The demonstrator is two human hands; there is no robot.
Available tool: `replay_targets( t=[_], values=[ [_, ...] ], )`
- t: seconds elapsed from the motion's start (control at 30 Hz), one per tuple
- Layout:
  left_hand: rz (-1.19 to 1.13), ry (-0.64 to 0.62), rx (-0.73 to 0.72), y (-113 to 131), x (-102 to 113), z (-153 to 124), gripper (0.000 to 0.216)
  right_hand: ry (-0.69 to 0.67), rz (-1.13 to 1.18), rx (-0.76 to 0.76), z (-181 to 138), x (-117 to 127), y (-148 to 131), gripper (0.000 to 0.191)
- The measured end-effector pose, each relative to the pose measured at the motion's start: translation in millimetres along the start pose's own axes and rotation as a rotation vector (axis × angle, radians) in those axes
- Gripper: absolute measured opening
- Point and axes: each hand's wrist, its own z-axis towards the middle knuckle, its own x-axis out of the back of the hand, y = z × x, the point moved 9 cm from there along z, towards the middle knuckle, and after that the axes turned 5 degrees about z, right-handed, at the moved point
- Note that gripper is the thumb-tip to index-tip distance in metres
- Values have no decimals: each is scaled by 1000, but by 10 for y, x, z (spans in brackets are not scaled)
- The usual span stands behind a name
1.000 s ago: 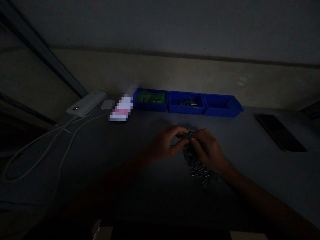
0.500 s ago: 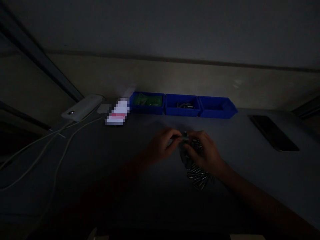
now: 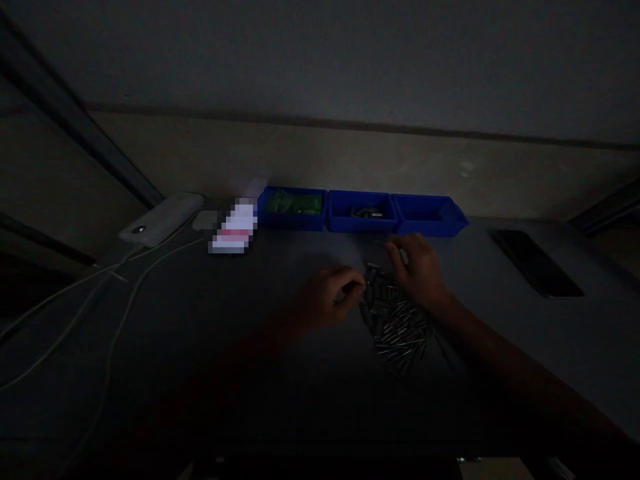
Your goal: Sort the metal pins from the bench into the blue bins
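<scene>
My left hand (image 3: 330, 295) is at the left edge of a pile of small metal pins and other small metal parts (image 3: 400, 328). Its thumb and fingertips are pressed together; anything between them is too dark to tell. Beyond the pile, in front of the blue bins, my right hand (image 3: 417, 267) is curled with thumb and finger pinched. Whatever it may hold cannot be made out. The middle blue bin (image 3: 345, 225) holds a few small metal parts and stands just behind the right hand.
The left blue bin (image 3: 290, 221) contains a green bag (image 3: 305, 203); the right blue bin (image 3: 425, 227) stands beside the middle one. A lit phone screen (image 3: 235, 227), a white power strip (image 3: 163, 219) with cables, and a dark phone (image 3: 537, 263) lie on the dim table (image 3: 280, 373).
My hands have moved apart from where they met over the pile. The right hand went up toward the bins, the left slightly down, and more of the pile shows.
</scene>
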Motion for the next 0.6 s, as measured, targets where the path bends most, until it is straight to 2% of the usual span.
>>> replay_targets(
  t=[0.07,0.17,0.23,0.3,0.47,0.6],
  values=[
    [5,-71,-70,108,-43,-28,10,24,-29,-39,162,-19,124,26],
    [40,-200,-148,236,-111,-71,24,108,-47,-125,374,28,247,33],
    [74,-281,-193,290,-151,-98,31,159,-39,-183,385,106,287,43],
    [107,-335,-224,307,-177,-119,32,154,-15,-209,263,177,279,48],
    [138,-343,-227,245,-214,-123,14,21,51,-179,-218,283,86,32],
    [100,-261,-153,131,-195,-84,5,-43,119,-25,-284,271,-249,21]
  ],
)
